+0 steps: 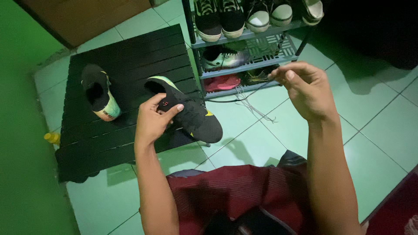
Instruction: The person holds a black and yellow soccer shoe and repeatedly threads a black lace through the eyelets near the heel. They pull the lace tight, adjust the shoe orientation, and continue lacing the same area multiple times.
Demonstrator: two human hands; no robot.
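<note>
My left hand [153, 119] grips a black football shoe [191, 114] with a pale green edge, held over the front of a low black slatted table [126, 56]. A dark shoelace [237, 99] runs from the shoe up to my right hand [305, 89], which pinches its end with fingers closed, raised in front of the shoe rack. The matching second shoe [99, 92] lies on the table to the left, apart from both hands.
A grey shoe rack [257, 52] with several pairs of shoes stands at the back right. A loose white lace [254, 109] lies on the tiled floor [383, 126]. A small yellow bottle [52, 138] sits by the green wall, left of the table.
</note>
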